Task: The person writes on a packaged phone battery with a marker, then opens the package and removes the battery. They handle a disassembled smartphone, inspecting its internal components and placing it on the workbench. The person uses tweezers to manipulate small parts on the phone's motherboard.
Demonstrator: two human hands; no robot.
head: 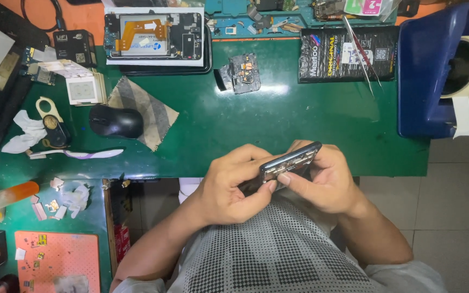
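Observation:
I hold a dark smartphone (290,162) edge-on in both hands, just in front of the green work mat (278,119), above my lap. My left hand (229,184) grips its lower left end, thumb pressed against the phone's side. My right hand (327,179) wraps its right end, with the thumb on the phone's near edge. An opened phone (156,35) with an orange flex cable lies on white paper at the back of the mat. A small black circuit part (242,73) lies in the middle back.
A black mouse (116,120) sits on a checked cloth (145,111) at left. Tweezers (362,51) rest on a black battery package (348,54). A blue tape dispenser (441,70) stands at right. Small parts and tissue litter the left shelf (55,201).

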